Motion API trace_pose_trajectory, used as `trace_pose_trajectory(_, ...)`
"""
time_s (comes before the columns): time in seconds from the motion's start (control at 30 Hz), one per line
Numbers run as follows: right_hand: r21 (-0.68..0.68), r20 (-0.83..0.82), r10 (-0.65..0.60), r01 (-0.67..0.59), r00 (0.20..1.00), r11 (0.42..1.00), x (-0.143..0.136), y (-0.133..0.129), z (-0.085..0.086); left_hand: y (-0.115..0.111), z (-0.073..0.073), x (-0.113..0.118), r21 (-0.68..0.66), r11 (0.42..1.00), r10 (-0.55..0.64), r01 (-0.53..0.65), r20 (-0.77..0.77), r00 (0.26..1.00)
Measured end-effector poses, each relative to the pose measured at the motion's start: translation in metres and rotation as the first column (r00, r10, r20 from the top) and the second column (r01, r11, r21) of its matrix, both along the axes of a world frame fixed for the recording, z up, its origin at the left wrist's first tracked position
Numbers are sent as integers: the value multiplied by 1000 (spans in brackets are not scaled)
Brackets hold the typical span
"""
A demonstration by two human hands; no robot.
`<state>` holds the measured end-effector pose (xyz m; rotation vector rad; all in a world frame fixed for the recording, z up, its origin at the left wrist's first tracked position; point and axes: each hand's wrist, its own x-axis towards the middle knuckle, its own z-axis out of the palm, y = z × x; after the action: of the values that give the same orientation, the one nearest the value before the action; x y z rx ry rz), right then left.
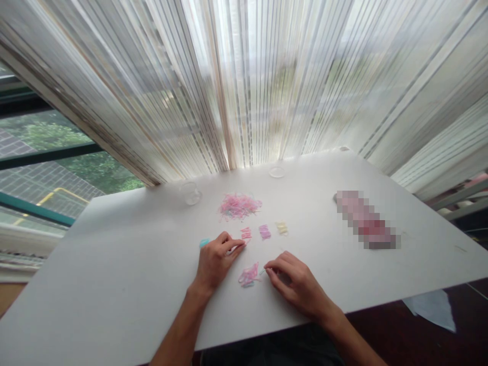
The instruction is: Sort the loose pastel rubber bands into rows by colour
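Left hand and right hand pinch thin strands, a pink pile between them.

On the worktop, the left hand pinches a pink strip near the red strips. The right hand pinches a greenish strip. Between the hands lies a small mixed pile; beyond them, a larger pile, mostly pink.

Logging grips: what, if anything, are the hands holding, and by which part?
Right hand: a teal strand, by one end. Left hand: apparently a pink strand; where along it, unclear.
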<state>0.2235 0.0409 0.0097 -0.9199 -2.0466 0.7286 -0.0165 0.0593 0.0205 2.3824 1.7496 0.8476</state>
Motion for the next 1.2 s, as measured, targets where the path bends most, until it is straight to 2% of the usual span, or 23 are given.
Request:
trace_pose_trajectory(0.3, 7, 6, -6, 6, 1000, 1000, 0, 0, 2, 2, -2, 4, -20, 999, 31, -32, -50, 998)
trace_pose_trajectory(0.5, -2, 4, 1, -1, 1000, 1000, 1, 0, -1, 3, -2, 5, -41, 999, 33, -34, -30, 999)
trace_pose_trajectory(0.73, -20, 7, 4, -4, 1000, 1000, 1, 0, -1, 0, 1, 7, 6, 996, 87, -87, -84, 993)
trace_pose_trajectory(0.97, -36, 5, 8, -7, 1000, 999, 1, 0, -2, -8, 0, 10, -42, 999, -31, 23, -176, 984)
trace_pose_trajectory(1.2, -30, 7, 13, -13, 1000, 999, 1, 1, -2, -6, -3, 9, -30, 999, 18, -25, -215, 976)
